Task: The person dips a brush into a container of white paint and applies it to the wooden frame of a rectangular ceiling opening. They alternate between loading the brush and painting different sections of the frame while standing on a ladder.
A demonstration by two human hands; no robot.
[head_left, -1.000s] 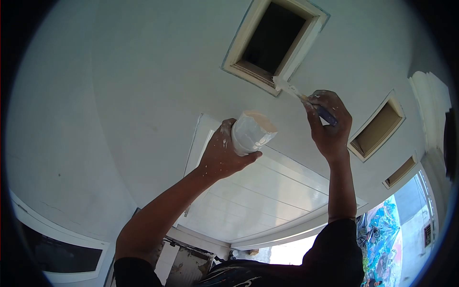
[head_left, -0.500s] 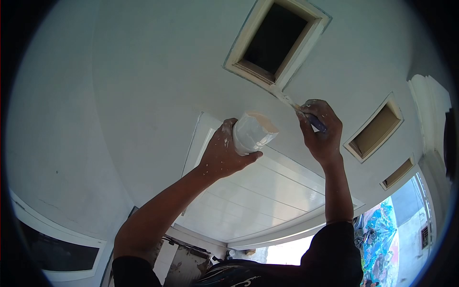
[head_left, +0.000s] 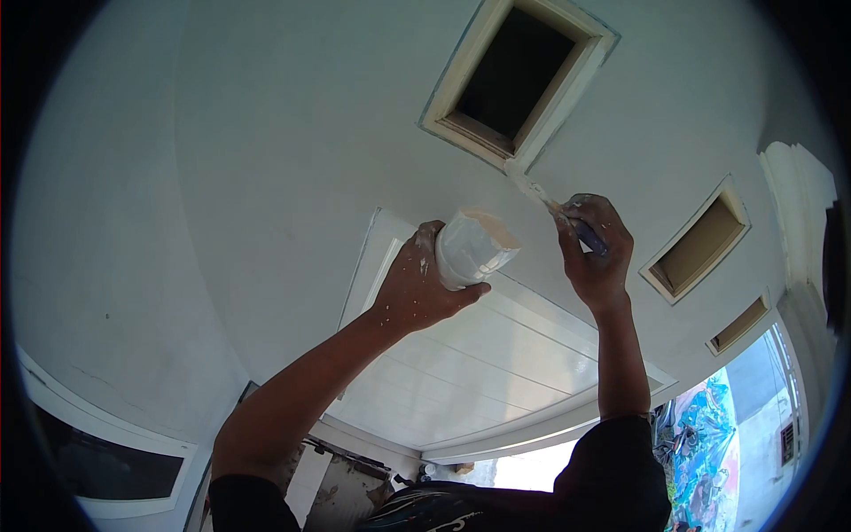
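In the middle of the head view, my left hand [head_left: 417, 279] is wrapped round a white plastic cup [head_left: 472, 253] with a cut, uneven rim. My right hand [head_left: 598, 248] grips a paintbrush by its dark blue handle [head_left: 589, 237]. White-coated bristles [head_left: 529, 186] touch the lower corner of a cream frame [head_left: 470, 133] around a dark square opening. Both hands have white specks on the skin. What is inside the cup is hidden.
Two smaller framed openings [head_left: 698, 239] [head_left: 738, 325] are set in the pale wall [head_left: 284, 115] at the right. A white panelled door [head_left: 470, 355] lies beyond my hands. A dark-paned window [head_left: 106, 457] is at the lower left. Colourful sheeting [head_left: 700, 434] shows at the lower right.
The view has shifted slightly. My right hand and the brush have moved a little down, with the bristles still at the frame's corner. My left hand still holds the cup.
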